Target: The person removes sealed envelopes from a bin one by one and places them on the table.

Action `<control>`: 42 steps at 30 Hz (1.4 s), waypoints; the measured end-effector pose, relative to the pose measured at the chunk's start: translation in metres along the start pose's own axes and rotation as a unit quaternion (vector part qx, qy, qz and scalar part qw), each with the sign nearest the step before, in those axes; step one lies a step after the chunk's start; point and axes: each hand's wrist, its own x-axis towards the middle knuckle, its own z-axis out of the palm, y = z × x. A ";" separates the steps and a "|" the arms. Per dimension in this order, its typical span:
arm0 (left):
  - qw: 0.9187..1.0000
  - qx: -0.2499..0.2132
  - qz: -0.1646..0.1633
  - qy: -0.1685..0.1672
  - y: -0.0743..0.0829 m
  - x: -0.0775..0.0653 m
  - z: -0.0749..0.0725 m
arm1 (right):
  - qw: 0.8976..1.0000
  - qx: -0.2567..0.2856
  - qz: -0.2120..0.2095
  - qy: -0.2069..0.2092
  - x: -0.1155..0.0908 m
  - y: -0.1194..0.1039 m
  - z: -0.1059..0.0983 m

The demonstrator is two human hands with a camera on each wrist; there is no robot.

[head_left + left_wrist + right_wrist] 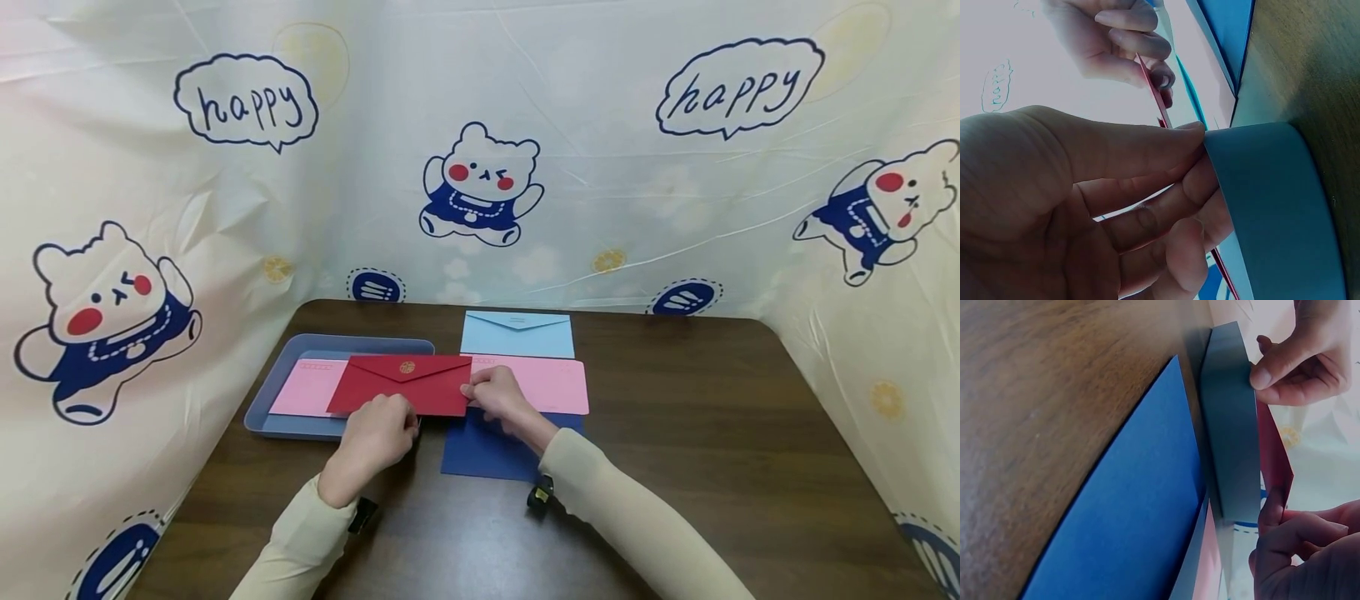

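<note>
A red envelope (408,387) with a gold emblem on its flap is held across the right part of a blue-grey tray (288,431). Its right edge is pinched between thumb and fingers by my right hand (498,393). My left hand (381,432) seems to pinch the lower edge, thumb and fingers meeting just at the tray's front rim (1260,140). In the tray lies a pink envelope (303,387), partly covered by the red one. Another pink envelope (555,387) lies behind my right hand, and a dark blue envelope (487,450) lies below it.
A light blue envelope (517,336) lies at the back, beyond the pink one on the right. The dark wooden table (690,433) extends to the right. A printed curtain (600,183) hangs along the back and sides.
</note>
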 end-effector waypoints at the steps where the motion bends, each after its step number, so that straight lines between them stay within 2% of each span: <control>1: 1.000 0.000 0.001 0.000 0.000 0.000 0.000 | 1.000 -0.001 -0.001 0.000 0.000 0.001 -0.001; 27: 1.000 -0.005 -0.013 -0.013 0.000 0.001 -0.002 | 1.000 0.004 -0.011 -0.012 -0.003 0.013 -0.021; 42: 1.000 -0.009 -0.011 -0.013 -0.001 0.001 -0.002 | 1.000 -0.013 -0.007 0.002 -0.008 0.019 -0.033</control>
